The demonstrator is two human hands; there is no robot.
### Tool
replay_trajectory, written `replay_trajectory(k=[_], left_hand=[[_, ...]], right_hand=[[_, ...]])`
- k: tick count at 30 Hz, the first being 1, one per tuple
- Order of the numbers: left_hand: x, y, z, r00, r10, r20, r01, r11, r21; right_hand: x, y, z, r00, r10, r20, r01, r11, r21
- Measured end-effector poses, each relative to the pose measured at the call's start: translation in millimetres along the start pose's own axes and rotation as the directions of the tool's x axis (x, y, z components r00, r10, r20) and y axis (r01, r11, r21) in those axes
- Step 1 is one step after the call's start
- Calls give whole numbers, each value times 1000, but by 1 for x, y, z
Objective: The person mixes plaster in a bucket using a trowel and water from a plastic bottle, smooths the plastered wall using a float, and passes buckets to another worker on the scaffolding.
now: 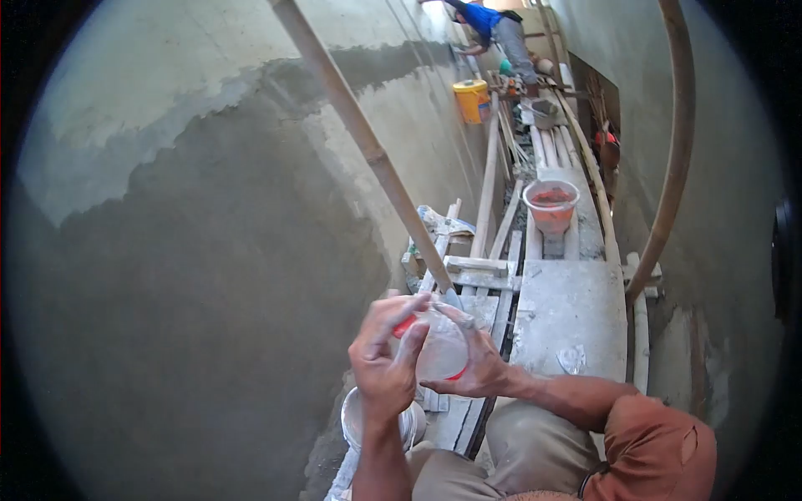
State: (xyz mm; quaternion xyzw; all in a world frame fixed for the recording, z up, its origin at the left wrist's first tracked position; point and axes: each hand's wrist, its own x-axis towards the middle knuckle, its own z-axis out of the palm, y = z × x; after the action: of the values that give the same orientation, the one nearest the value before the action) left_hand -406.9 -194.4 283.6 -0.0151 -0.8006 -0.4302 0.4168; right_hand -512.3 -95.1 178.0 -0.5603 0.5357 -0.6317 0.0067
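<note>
Between my two hands, above my lap, is a round translucent plastic tub (pixel 443 351) with red along its edge, seemingly a small bowl or lid. My right hand (pixel 484 363) grips it from the right, thumb below and whitened fingers over the top. On the other side my left hand (pixel 384 346) curls its fingers and thumb about the red edge; its fingertips are slightly blurred. A white bucket (pixel 351 417) stands beneath my left forearm, partly hidden by it. Just beyond my fingers shows a grey blade-like tip (pixel 453 298).
Wet grey plaster covers the left wall (pixel 217 250). A bamboo pole (pixel 368 142) slants ahead; another (pixel 672 150) rises at right. Along the plank walkway (pixel 576 301) stands a bucket with reddish contents (pixel 551 209). Farther off are a yellow bucket (pixel 472 104) and a bending co-worker (pixel 493 29).
</note>
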Motion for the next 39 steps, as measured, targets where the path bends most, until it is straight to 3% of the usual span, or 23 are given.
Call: replay_trajectory(k=[1,3,7,11,13,15,17,19,20,21,23,25,27,29,31,33,35,37,39], left_hand=[[2,5,-1,1000,12,-23,-12,1000,4],[2,18,-2,996,-76,52,87,958,-273],[8,1,0,998,51,41,-46,992,-115],[15,13,25,977,-66,-201,44,993,-112],[21,20,34,954,8,-300,-6,1000,8],[25,29,37,911,144,-387,-41,964,262],[31,38,33,896,202,-395,-71,944,323],[40,44,28,834,303,-461,-141,925,353],[41,39,26,864,212,-457,-139,972,189],[42,41,25,864,214,-456,-139,971,192],[44,46,25,905,-52,-422,-23,985,-172],[44,52,26,941,-55,-333,-16,978,-206],[48,73,26,926,49,-374,-112,983,-148],[49,86,26,922,116,-370,-158,984,-85],[52,98,25,912,197,-360,-219,976,-20],[51,111,25,859,375,-348,-350,927,135],[49,126,26,865,369,-340,-346,929,130],[48,136,23,804,510,-307,-426,853,300],[46,149,23,804,527,-275,-445,840,310]], right_hand=[[1,2,-3,998,-40,-44,38,998,-45],[-1,4,-6,998,-61,-19,60,997,-43],[6,-2,-9,997,-77,-12,77,997,16],[10,-7,-11,997,-24,-69,26,999,24],[12,-4,-11,988,-110,-109,96,987,-127],[16,-3,-10,980,-161,-115,137,971,-194],[23,-2,-10,952,-268,-145,219,933,-286],[30,-4,-11,957,-253,-141,217,948,-232],[36,-6,-11,937,-295,-186,271,952,-144],[44,-9,-11,914,-329,-236,325,944,-59],[61,-22,-17,890,-376,-257,374,926,-60],[75,-30,-23,896,-385,-223,365,922,-128],[86,-21,-26,885,-414,-214,385,908,-167],[99,-24,-30,849,-509,-142,516,856,20],[115,-17,-37,847,-522,-95,527,850,26],[131,-6,-43,846,-534,12,532,844,61],[139,-8,-52,827,-556,88,551,831,78],[148,-20,-60,771,-634,60,631,774,55],[157,-40,-69,684,-730,12,729,684,20]])
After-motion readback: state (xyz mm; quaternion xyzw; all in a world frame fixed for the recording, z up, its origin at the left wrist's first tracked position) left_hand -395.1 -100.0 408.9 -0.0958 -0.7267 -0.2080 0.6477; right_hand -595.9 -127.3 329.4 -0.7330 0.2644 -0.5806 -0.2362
